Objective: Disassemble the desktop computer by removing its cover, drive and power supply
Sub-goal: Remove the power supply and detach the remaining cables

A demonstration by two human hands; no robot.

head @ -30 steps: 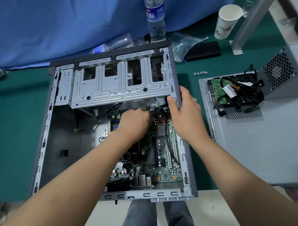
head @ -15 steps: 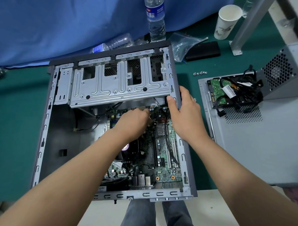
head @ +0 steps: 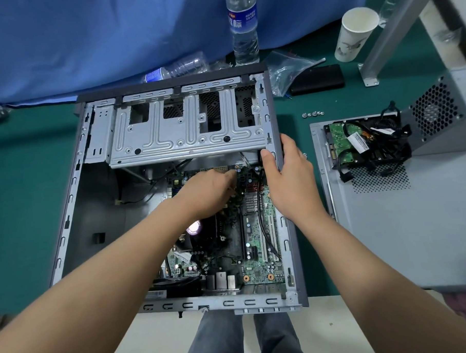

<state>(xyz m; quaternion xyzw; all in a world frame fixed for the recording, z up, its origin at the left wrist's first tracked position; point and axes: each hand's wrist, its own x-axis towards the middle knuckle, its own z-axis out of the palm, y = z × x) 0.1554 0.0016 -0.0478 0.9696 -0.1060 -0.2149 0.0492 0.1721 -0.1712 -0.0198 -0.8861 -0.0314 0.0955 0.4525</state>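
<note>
A green-covered counter [head: 26, 185] runs back to a blue cloth [head: 87, 36]; the open computer case [head: 75, 188] lies flat on it, its near end overhanging the counter's edge above the person's knees. Both bare forearms reach forward from the near corners. The left hand [head: 208, 188] is down inside the case over the motherboard [head: 256, 244], knuckles up, fingers curled toward the board's far edge; whether they pinch anything cannot be told. The right hand [head: 288, 179] clamps the case's right wall, thumb inside the rim, fingers wrapped over the outside. Beyond the hands, the grey drive cage [head: 187, 135] spans the case's far end. To the right, the removed cover [head: 402, 222] lies flat, carrying the drive [head: 340, 142] with a tangle of black cables and the power supply [head: 442, 113]. Small screws [head: 313, 114] sit just beyond the cover. Farthest back are a lying bottle [head: 179, 68], a standing water bottle [head: 242, 23], a plastic bag [head: 288, 67] and a paper cup [head: 354, 35].
</note>
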